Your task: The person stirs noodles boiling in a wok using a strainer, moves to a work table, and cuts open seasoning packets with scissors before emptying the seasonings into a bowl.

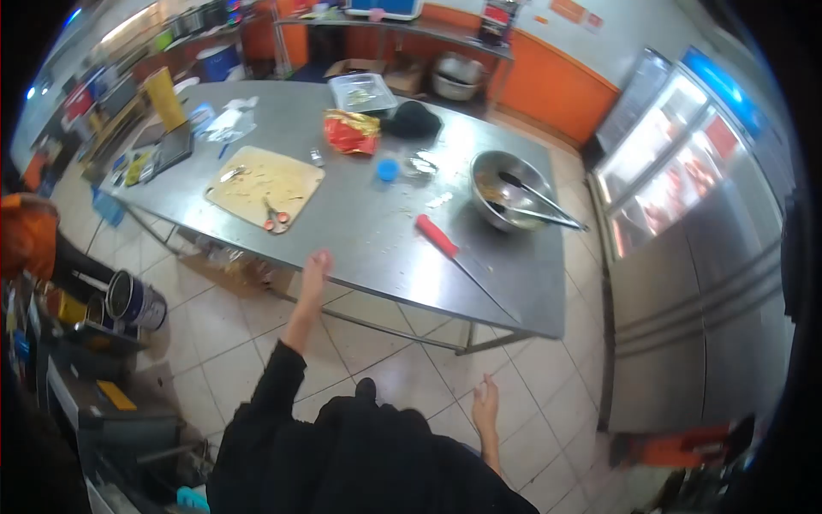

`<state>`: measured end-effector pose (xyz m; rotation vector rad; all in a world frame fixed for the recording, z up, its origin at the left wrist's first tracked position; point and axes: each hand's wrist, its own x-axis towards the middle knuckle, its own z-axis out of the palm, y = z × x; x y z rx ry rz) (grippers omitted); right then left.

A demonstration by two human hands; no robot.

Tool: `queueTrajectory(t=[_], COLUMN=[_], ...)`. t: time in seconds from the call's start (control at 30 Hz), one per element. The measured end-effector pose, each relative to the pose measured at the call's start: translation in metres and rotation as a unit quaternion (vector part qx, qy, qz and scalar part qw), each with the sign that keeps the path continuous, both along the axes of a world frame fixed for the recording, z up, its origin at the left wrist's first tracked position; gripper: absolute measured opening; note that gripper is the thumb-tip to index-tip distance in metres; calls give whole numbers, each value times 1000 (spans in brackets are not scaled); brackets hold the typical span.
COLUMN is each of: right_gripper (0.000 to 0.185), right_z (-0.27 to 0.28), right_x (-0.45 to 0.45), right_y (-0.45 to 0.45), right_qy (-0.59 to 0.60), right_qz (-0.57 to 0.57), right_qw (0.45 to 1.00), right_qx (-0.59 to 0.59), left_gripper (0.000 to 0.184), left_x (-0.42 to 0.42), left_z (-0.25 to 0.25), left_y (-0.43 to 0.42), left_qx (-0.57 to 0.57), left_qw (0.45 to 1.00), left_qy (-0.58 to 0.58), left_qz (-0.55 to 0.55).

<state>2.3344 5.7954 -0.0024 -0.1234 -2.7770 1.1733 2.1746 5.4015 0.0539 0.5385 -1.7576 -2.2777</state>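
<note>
Two bare hands are showing in the head view, both reaching out from black sleeves. Left hand [316, 270]: hovering or resting at the near edge of the steel table [351, 223], contact not readable; fingers are blurring, so cannot tell whether they are closing on anything. Right hand [485, 403]: hanging lower, over the tiled floor [342, 347], well apart from the table edge; fingers are standing loosely open.

Nearest the left hand, a pale cutting board [300, 178] is lying flat on the table, bearing scraps and a pair of scissors [276, 220] whose orange-ringed handles are pointing toward the near side. Right of these, a knife [438, 236] is lying aslant, red handle inward, blade running toward the near right corner of the table. Beyond it, a metal bowl [476, 177] is standing upright with tongs [548, 199] leaning over its rim.

Farther back, a red-and-gold packet [351, 133] is sitting next to a black bundle [415, 120]; a blue lid [388, 170] is lying nearer. A white tray [341, 103] is resting near the far edge. Off right, a glass-doored fridge [659, 154] is glowing; at far left, a person in orange [30, 236] is partly showing.
</note>
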Motion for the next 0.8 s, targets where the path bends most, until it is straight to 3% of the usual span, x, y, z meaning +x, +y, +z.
queueTrajectory(t=[0.1, 0.13, 0.2, 0.27, 0.33, 0.47, 0.6, 0.7, 0.8], right_gripper=[36, 35, 34, 33, 31, 29, 29, 30, 30], right_z=[19, 21, 24, 33, 42, 69, 74, 65, 58], right_x=[-51, -70, -115, -165, -207, -275, -316, -340, -360], right_y=[8, 8, 5, 5, -3, -5, 1, 2, -6], right_qy=[-13, -5, -3, -2, 23, 61, 12, -4, -4], right_qz=[3, -15, 10, 26, 113, 183, 223, 251, 267], right_qw=[999, 998, 999, 999, 992, 981, 975, 968, 964], right_qx=[-34, -55, -52, -45, -48, 1, -4, 15, 18], left_gripper=[39, 39, 38, 35, 30, 15, 12, 10, 13], left_x=[-64, -71, -91, -114, -123, -142, -149, -150, -153], left_z=[-70, -57, -35, -43, -38, -44, -52, -50, -44], left_y=[-109, -116, -125, -132, -127, -127, -125, -122, -121], left_qx=[-269, -274, -504, -551, -629, -638, -637, -630, -597], left_qw=[955, 952, 829, 796, 721, 692, 670, 671, 708], left_qy=[53, 51, -132, -123, -221, -240, -250, -247, -219], left_qz=[116, 130, 202, 220, 191, 239, 287, 302, 309])
